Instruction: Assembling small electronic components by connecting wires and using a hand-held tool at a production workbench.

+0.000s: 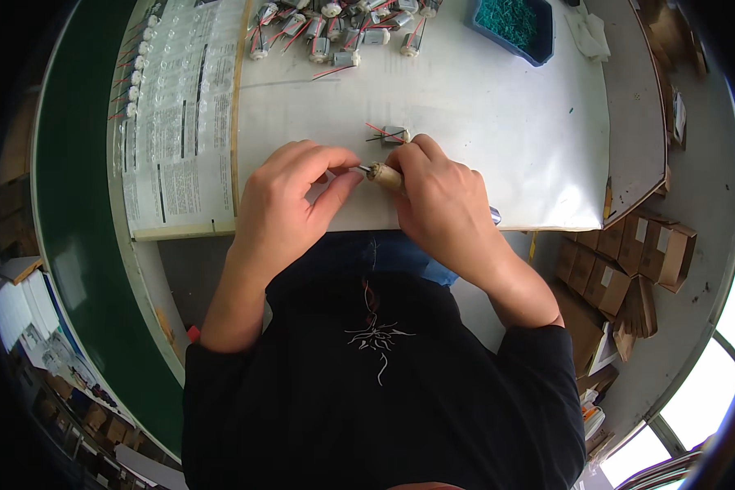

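- Working at a white table (498, 122), cardboard boxes (629, 261) stacked on the floor alongside.
- Pinching something small, too tiny to identify, with the left hand (290, 200), fingers closed.
- Gripping a wooden-handled tool (385, 175) in the right hand (441, 204), metal tip meeting the left fingertips.
- Lying just beyond the hands: one small motor (394, 135) with red wires.
- Waiting at the far edge: more motors (335, 33) and a blue bin (510, 28).

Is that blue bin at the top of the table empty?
No, the blue bin at the far edge of the white table is filled with a heap of thin green pieces.
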{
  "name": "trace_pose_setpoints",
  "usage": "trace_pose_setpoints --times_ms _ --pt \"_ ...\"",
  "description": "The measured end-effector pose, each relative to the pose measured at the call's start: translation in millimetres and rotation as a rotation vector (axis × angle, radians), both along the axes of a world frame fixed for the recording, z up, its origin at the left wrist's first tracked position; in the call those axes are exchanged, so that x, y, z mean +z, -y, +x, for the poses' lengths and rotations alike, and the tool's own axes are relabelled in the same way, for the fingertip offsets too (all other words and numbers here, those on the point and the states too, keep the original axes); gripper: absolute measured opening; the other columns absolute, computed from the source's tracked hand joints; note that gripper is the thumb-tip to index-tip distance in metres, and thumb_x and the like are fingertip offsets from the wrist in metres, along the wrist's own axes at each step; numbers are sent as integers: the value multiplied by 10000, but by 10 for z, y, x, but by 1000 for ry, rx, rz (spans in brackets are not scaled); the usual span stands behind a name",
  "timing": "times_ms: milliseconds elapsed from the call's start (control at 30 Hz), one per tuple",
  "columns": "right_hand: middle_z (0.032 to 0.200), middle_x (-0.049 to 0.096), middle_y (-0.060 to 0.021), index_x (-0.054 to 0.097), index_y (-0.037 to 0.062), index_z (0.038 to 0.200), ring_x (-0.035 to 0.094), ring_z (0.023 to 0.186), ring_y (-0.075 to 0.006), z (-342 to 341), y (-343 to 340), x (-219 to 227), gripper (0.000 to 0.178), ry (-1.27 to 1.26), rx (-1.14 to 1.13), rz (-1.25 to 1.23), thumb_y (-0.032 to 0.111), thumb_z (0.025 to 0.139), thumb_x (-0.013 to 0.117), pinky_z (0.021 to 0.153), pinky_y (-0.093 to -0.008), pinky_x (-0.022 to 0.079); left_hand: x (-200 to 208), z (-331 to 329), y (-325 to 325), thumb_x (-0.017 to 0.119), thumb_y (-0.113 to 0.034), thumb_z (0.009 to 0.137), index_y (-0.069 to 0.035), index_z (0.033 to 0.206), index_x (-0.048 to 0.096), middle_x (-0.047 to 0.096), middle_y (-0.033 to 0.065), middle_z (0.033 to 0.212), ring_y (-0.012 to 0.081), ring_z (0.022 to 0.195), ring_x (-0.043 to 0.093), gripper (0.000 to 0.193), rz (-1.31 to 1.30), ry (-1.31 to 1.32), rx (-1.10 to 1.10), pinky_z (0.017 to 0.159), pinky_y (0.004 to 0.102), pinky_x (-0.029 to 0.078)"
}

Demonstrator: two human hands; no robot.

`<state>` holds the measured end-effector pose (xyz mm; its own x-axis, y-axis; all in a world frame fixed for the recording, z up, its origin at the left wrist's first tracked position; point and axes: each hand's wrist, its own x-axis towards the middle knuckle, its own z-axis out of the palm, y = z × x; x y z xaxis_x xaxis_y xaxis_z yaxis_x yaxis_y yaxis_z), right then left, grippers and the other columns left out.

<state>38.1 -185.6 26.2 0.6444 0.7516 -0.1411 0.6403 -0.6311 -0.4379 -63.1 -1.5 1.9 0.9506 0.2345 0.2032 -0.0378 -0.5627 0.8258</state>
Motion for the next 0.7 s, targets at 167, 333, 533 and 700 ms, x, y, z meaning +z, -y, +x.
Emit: trace_pose_setpoints --times_ms 167,333,533,700 --pt "929 687 -115 671 20 1105 656 665 -285 98 119 50 179 -42 0 393 94 957 741 600 -380 517 67 34 112 799 -30 923 -19 1092 759 746 80 907 168 871 739 174 -332 -9 -19 720 308 597" --pt "851 661 -36 664 3 1080 575 648 -108 176 133 400 173 -931 -216 520 151 1021 732 564 -281 467 9 86 295 764 -15 971 11 1134 761 758 81 961 140 954 734 166 -812 138 -29 788 295 617" --pt "955 726 -31 705 3 1037 559 731 -48 135 110 418 150 -1146 -389 628 132 1003 772 631 -218 475 48 126 405 684 37 1012 44 1155 682 726 147 1123 166 1002 716 143 -878 303 -60 846 295 626" --pt "824 675 -21 718 -21 1047 559 605 -61 -56 144 267 118 -613 -262 802 68 989 768 524 -205 422 23 62 402 737 84 948 36 1125 644 734 129 942 208 883 758 206 -271 359 25 798 318 636"
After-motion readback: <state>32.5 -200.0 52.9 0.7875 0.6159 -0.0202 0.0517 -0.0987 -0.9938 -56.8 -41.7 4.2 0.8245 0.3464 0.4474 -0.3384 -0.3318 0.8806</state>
